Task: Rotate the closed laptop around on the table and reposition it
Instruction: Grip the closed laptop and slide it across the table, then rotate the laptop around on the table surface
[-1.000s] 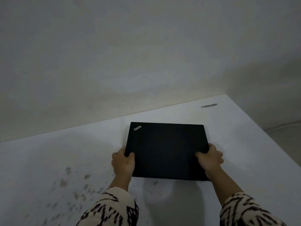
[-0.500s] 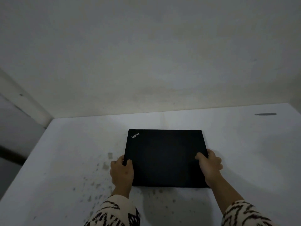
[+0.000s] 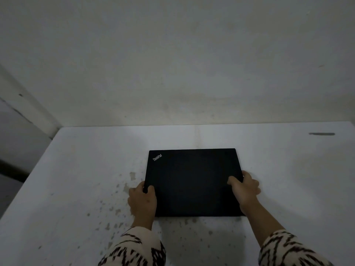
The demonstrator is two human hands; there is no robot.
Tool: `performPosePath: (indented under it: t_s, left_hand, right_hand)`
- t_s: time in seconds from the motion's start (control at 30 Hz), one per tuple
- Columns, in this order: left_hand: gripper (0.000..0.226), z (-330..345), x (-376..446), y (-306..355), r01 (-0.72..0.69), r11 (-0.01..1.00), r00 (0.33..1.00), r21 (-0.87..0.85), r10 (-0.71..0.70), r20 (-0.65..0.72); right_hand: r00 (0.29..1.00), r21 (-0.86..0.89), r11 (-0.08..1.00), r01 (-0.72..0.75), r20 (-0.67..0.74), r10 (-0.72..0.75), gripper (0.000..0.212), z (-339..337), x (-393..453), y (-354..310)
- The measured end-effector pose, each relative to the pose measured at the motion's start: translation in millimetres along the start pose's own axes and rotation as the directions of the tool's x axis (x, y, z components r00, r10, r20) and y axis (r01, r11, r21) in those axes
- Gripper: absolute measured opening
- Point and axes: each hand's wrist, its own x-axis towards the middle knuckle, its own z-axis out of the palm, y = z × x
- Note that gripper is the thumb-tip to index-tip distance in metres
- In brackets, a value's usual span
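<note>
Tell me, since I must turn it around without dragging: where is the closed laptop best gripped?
Grip the laptop by its two short side edges, coming in from left and right, as the left hand and right hand do now. It lies flat on the table, thin and wide, so thumbs on the lid and fingers at the edges probably give balanced control for turning.

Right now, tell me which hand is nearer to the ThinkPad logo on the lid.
Left. The left hand grips the laptop on the side edge below the ThinkPad logo; the right hand grips the opposite side edge, farther from it.
</note>
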Motion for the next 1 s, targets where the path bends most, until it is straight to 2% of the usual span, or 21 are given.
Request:
performPosePath:
  t_s: [0.27,0.6,0.77,1.0]
  left_hand:
    - [0.038,-2.4,-2.1,0.4,-0.083,0.988,0.997,0.131,0.082,0.01]
    - [0.045,7.8,-5.6,-5.0,-0.103,0.976,0.992,0.193,0.115,-0.05]
    - [0.048,14.3,-2.7,-13.8,-0.144,0.972,0.982,0.188,0.163,-0.091]
    - [0.048,17.1,3.0,-21.9,-0.235,0.94,0.965,0.246,0.255,-0.054]
  right_hand:
    - [1.0,-0.062,0.998,0.013,-0.02,-0.015,0.067,2.2,-4.4,-1.2]
    - [0.992,-0.271,0.959,0.079,-0.078,-0.104,0.064,11.2,0.4,6.2]
    - [0.986,-0.331,0.939,0.093,-0.101,-0.134,0.068,16.7,7.1,10.7]
    - [0.961,-0.443,0.89,0.105,-0.185,-0.205,0.085,32.8,10.4,16.9]
